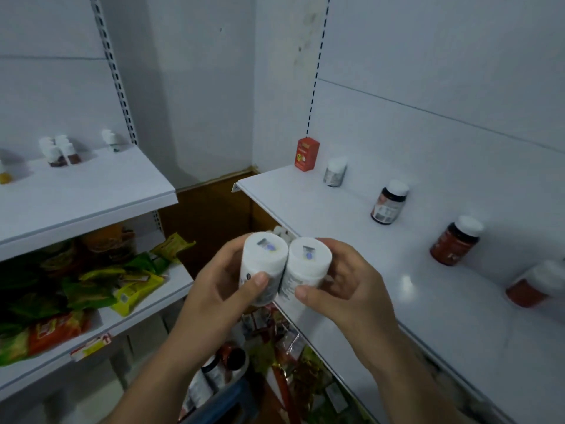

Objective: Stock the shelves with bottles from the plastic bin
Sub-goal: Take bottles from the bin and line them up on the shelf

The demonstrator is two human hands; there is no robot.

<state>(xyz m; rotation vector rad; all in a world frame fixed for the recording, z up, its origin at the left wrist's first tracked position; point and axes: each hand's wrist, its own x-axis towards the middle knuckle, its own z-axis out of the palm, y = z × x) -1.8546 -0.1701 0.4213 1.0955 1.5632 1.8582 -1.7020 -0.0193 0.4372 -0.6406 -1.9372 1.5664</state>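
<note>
Left hand (pixel 214 290) grips left bottle (pixel 263 266), right hand (pixel 347 289) grips right bottle (pixel 305 267); both white, caps up, touching, at shelf (pixel 351 228) front edge.

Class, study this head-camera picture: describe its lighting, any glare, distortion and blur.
Head view: dim, cool light, with a small glare patch on the right shelf. Head view: wide-angle distortion bows the slotted upright. Head view: the red bottle at the right edge is blurred.
</note>
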